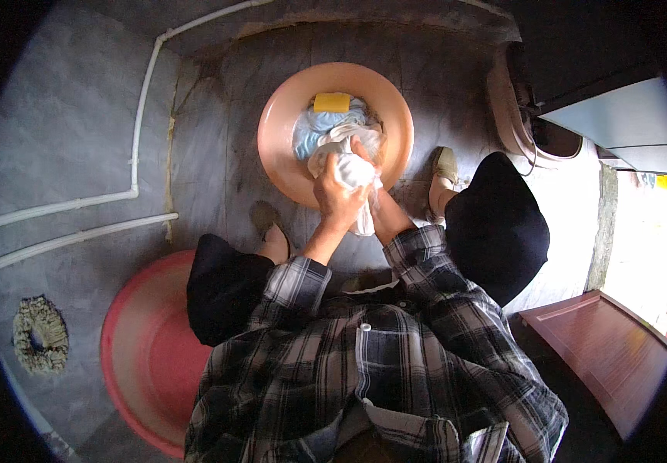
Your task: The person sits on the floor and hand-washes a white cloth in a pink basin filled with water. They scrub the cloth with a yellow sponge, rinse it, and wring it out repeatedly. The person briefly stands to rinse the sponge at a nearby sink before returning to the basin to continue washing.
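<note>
Between my feet stands an orange plastic basin [280, 136] on the tiled floor. Over its near side my left hand [340, 195] grips a wet-looking white cloth [352, 169]. My right hand [371, 162] holds the same cloth from the right, its fingers partly hidden behind the bunched fabric. One end of the white cloth hangs below my hands, outside the basin rim. Inside the basin lies light blue fabric [325, 121], with more whitish fabric beside it. A yellow bar of soap [332, 102] rests on the blue fabric at the far side.
A larger red basin [157, 353] sits at my left, partly behind my knee. White pipes [142, 116] run along the left wall, near a coiled fibrous object [41, 334]. At the right are a beige tub [510, 127], a brown door panel [599, 341] and a bright doorway.
</note>
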`<state>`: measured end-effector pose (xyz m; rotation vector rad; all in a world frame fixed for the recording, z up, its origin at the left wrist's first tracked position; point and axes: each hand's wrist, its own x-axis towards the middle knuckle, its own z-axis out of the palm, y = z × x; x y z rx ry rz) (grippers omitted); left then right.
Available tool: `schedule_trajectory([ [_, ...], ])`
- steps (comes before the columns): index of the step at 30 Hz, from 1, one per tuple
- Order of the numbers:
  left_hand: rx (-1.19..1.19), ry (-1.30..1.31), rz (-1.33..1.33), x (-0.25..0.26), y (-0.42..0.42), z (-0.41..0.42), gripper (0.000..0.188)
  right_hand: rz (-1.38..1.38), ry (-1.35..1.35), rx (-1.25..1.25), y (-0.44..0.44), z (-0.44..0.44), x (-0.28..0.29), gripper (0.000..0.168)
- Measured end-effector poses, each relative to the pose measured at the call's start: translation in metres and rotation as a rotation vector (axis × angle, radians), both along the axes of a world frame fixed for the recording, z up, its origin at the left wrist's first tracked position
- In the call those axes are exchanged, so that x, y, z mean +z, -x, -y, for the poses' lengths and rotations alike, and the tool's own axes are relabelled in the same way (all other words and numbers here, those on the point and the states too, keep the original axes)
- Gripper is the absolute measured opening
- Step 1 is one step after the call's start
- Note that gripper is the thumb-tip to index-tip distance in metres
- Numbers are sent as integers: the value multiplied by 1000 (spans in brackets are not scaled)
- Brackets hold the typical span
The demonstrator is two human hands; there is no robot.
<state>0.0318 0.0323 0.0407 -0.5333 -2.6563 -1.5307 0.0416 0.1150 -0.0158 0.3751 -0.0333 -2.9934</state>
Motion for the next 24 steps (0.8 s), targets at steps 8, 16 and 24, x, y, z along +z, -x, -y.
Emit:
schedule_trajectory([
  [8,20,-158,10,-3,-5,8,47,307,-68,-42,13,16,-3,27],
  [16,201,-95,37,-10,20,20,36,310,-552,-185,8,36,-1,27],
  [24,273,-295,373,2,33,23,20,474,-808,-141,0,51,21,27],
])
